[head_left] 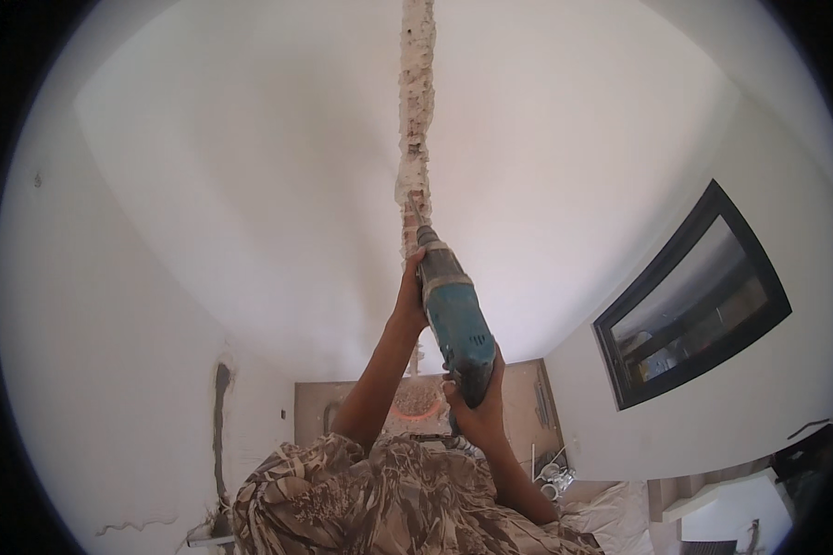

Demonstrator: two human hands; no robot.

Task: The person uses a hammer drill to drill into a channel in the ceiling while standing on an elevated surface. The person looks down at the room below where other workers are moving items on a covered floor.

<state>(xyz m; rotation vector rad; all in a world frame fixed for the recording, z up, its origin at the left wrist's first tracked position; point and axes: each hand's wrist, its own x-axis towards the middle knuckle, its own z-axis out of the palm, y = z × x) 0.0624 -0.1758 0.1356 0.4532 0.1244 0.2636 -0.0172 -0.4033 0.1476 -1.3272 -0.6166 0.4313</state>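
A teal and black rotary hammer drill (458,324) is held up at a wall, tilted, with its bit (418,213) against or in a rough vertical chase (415,111) of broken plaster and exposed red brick. My left hand (412,291) is closed on the drill's front body, just below the chuck. My right hand (479,412) is wrapped round the rear handle at the bottom of the drill, partly hidden behind it. My forearms rise from patterned brown clothing at the lower edge.
A dark-framed window (611,356) is on the right wall. The left wall has a grey filled channel (220,425). Below are a floor with rubble (416,398), pipes or fittings (553,479), pale sheeting (611,509) and a white object (731,504) at lower right.
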